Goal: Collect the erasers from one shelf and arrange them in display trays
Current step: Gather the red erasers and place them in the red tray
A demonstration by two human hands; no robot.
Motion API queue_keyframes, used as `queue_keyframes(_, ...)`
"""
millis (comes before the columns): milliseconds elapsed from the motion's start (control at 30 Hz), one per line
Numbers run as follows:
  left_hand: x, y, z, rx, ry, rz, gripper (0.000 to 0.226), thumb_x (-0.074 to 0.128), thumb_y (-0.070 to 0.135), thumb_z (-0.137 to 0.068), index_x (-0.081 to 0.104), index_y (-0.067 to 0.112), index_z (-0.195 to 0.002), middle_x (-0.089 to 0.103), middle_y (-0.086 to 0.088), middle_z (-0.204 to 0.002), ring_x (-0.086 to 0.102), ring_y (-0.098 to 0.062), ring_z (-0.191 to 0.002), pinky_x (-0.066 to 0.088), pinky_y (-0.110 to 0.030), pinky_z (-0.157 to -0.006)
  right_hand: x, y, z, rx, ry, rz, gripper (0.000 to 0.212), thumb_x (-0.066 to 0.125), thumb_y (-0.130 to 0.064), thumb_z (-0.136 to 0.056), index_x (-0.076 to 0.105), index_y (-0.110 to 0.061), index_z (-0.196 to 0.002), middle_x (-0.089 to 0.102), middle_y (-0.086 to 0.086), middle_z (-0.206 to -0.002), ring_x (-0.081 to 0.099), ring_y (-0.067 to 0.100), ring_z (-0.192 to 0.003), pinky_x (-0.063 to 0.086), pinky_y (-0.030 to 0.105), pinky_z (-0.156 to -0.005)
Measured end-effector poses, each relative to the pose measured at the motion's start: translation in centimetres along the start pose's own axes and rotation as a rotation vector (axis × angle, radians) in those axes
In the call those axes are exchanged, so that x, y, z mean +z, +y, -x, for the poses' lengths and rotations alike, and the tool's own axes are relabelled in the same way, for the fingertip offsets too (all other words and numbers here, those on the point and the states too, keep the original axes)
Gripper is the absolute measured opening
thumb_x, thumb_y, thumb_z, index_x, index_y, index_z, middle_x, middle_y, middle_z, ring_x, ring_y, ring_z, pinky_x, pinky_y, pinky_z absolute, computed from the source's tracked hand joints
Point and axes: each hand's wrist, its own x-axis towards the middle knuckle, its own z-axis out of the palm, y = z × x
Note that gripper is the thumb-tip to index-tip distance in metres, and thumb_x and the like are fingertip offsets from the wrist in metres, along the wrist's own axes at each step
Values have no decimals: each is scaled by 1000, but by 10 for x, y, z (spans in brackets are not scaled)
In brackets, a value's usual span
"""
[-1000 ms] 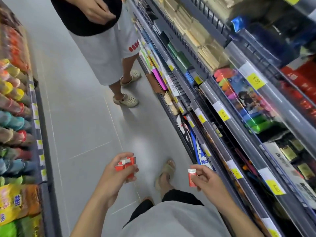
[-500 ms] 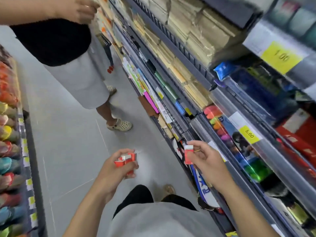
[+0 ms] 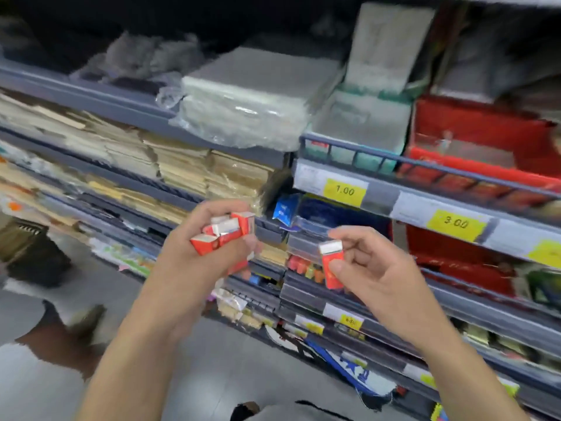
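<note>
My left hand (image 3: 194, 262) grips a bunch of several erasers (image 3: 223, 232), white blocks in red sleeves, at chest height in front of the shelving. My right hand (image 3: 373, 268) pinches a single eraser (image 3: 331, 262) of the same kind between thumb and fingers, a little lower and to the right of the bunch. Both hands are raised close together, about a hand's width apart. No display tray can be made out; the picture is blurred by motion.
Grey shelves (image 3: 455, 208) with yellow price tags (image 3: 344, 191) fill the view ahead. They hold stacked brown envelopes (image 3: 182, 168), wrapped paper packs (image 3: 249, 101) and red boxes (image 3: 485, 132). Another person's legs (image 3: 60, 329) stand at lower left on the grey floor.
My view swung up from the aisle floor to face the shelves. Both hands rose and came closer together, still holding their erasers.
</note>
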Motion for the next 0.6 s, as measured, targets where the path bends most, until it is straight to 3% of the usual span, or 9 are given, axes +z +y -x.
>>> queue_keyframes(167, 29, 45, -40, 142, -281, 32, 42, 85, 25, -74, 74, 30, -114, 77, -7, -93, 77, -30, -86, 57, -29, -61, -17, -48, -5, -147, 185, 15, 34, 71, -12, -88, 64, -24, -119, 65, -1, -99, 61, 13, -81, 52, 22, -73)
queue_keyframes(300, 61, 67, -66, 195, -418, 40, 44, 84, 26, -79, 71, 35, -119, 78, -4, -92, 72, -49, -88, 56, -30, -63, -47, -89, -15, -223, 359, 86, 29, 72, -17, -85, 62, -20, -112, 71, -10, -93, 62, 8, -80, 52, 19, -69)
queue_keyframes(367, 76, 73, -77, 203, -453, 51, 45, 84, 24, -79, 70, 36, -120, 79, -6, -92, 75, -44, -89, 57, -30, -63, -69, -105, -22, -208, 433, 162, 23, 69, -9, -88, 61, -18, -108, 70, -10, -88, 61, 6, -73, 52, 20, -61)
queue_keyframes(433, 91, 78, -86, 202, -477, 64, 44, 84, 22, -77, 71, 33, -118, 79, -6, -92, 75, -44, -91, 57, -29, -63, -92, -117, -28, -175, 484, 323, 19, 71, -10, -90, 64, -19, -105, 70, -6, -87, 62, 5, -69, 51, 19, -60)
queue_keyframes(533, 108, 83, -96, 206, -491, 65, 39, 83, 19, -78, 72, 32, -113, 79, -4, -91, 75, -43, -91, 57, -29, -63, -127, -130, -40, -127, 532, 644, 12, 74, -24, -89, 69, -24, -99, 72, -15, -80, 65, 2, -70, 46, 11, -67)
queue_keyframes(600, 116, 85, -100, 201, -478, 57, 35, 82, 16, -81, 73, 33, -110, 80, -4, -92, 77, -35, -89, 58, -28, -63, -145, -131, -50, -27, 506, 768, 14, 75, -31, -88, 69, -26, -99, 73, -12, -88, 68, 9, -80, 50, 17, -76)
